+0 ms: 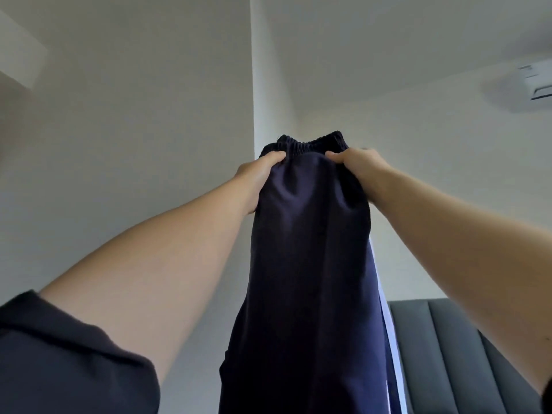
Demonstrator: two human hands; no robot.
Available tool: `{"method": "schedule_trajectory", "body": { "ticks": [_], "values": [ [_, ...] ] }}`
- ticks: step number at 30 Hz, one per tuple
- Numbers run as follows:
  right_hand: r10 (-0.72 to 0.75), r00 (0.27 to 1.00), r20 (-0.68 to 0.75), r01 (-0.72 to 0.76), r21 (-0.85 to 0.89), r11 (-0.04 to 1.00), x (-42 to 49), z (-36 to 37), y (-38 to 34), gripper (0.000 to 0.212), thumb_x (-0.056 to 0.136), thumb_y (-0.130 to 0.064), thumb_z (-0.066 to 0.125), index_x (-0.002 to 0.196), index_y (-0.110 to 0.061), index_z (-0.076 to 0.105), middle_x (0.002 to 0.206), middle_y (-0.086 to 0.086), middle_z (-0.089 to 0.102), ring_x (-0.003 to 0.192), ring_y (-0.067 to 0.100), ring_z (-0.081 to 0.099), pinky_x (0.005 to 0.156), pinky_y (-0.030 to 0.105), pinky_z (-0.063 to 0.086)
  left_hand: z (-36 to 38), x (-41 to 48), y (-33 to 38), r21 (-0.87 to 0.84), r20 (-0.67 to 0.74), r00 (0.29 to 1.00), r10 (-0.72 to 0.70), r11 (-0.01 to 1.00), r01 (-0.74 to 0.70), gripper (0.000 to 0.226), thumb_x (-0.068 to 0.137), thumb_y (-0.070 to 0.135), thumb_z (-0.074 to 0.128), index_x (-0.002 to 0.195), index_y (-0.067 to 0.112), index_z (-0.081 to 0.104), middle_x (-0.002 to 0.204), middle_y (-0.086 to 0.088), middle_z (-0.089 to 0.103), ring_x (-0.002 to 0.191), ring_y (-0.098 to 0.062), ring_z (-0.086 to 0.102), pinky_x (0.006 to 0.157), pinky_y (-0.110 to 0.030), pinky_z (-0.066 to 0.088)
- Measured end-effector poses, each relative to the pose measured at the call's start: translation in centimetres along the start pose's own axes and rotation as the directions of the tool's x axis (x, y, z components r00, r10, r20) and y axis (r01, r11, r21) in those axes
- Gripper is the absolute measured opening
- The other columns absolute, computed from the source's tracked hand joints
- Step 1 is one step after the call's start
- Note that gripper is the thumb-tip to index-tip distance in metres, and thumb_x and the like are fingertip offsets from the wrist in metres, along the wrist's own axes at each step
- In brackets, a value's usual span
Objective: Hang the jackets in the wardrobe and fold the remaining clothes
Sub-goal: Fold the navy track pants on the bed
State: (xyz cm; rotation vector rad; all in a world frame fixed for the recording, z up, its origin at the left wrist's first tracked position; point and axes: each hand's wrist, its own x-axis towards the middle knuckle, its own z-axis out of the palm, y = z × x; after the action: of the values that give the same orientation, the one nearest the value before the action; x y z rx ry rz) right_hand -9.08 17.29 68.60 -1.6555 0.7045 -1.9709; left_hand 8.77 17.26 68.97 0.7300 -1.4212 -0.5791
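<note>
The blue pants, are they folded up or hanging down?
Hanging down. The blue pants dangle from the waistband, which the left hand and right hand grip. Their bottom is out of view.

Readable text: none.
Trousers (310,249): no print or logo; only pale side stripes.
Air conditioner (537,82): dark mark on its front, too blurred to read.
Sleeve (59,354): plain, no lettering.
Walls: no signs.
</note>
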Motion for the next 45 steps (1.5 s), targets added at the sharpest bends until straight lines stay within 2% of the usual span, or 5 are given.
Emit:
{"method": "schedule_trajectory", "body": {
  "ticks": [11, 15, 21, 34, 45],
  "values": [
    [0.552, 0.833, 0.034, -0.411, -0.629, 0.659, 3.9, -6.9, 16.2, 0.017, 0.091, -0.017, 0.065, 0.079, -0.013, 0.052, 0.075, 0.004, 0.047, 0.06, 0.013, 0.047, 0.046, 0.016, 0.045, 6.3, 4.9, -14.4, 0.495, 0.069, 0.849, -0.524, 0.757, 0.426, 0.015, 0.089, 0.01, 0.065, 0.08, 0.013, 0.053, 0.074, -0.002, 0.054, 0.034, -0.008, 0.043, 0.033, -0.013, 0.037],
    [0.122, 0.963, -0.239, -0.198, -0.326, 0.925, 6.5, -5.2, 21.4, 0.009, 0.088, -0.007, 0.064, 0.087, -0.005, 0.055, 0.085, 0.01, 0.06, 0.079, 0.026, 0.061, 0.076, 0.032, 0.053, 10.8, 8.0, -17.7, 0.445, -0.107, 0.993, -0.053, 0.891, 0.096, 0.007, 0.091, 0.003, 0.056, 0.087, 0.008, 0.056, 0.095, -0.006, 0.062, 0.064, -0.018, 0.061, 0.049, -0.02, 0.052],
    [-0.515, 0.813, -0.271, 0.362, -0.458, 0.812, 12.2, -4.6, 11.5, 0.018, 0.084, -0.003, 0.052, 0.096, -0.017, 0.051, 0.122, 0.013, 0.056, 0.103, 0.025, 0.055, 0.079, 0.025, 0.039, 11.6, 12.9, -9.8, 0.33, -0.166, 0.742, 0.65, 0.746, -0.579, 0.017, 0.093, 0.011, 0.052, 0.107, 0.015, 0.06, 0.086, 0.011, 0.057, 0.08, -0.012, 0.052, 0.064, -0.012, 0.035],
    [-0.108, 0.991, -0.076, 0.022, -0.711, 0.703, -1.3, -8.8, 23.7, 0.025, 0.085, -0.013, 0.058, 0.11, -0.01, 0.056, 0.098, 0.005, 0.06, 0.092, 0.025, 0.055, 0.073, 0.028, 0.04, 9.4, 2.1, -25.0, 0.409, 0.083, 0.986, 0.143, 0.898, -0.165, 0.018, 0.092, 0.024, 0.057, 0.109, 0.023, 0.062, 0.096, 0.009, 0.06, 0.094, -0.016, 0.056, 0.079, -0.026, 0.041],
    [0.51, 0.86, 0.006, -0.462, -0.416, 0.783, -21.8, -15.6, 31.9, 0.005, 0.08, -0.004, 0.071, 0.081, -0.009, 0.07, 0.061, -0.008, 0.066, 0.052, -0.002, 0.06, 0.048, 0.011, 0.043, 7.2, -17.6, -35.6, 0.517, 0.229, 0.848, -0.477, 0.798, 0.31, 0.024, 0.084, 0.035, 0.069, 0.086, 0.014, 0.059, 0.082, -0.001, 0.055, 0.064, -0.015, 0.048, 0.054, -0.023, 0.036]
  ]
}}
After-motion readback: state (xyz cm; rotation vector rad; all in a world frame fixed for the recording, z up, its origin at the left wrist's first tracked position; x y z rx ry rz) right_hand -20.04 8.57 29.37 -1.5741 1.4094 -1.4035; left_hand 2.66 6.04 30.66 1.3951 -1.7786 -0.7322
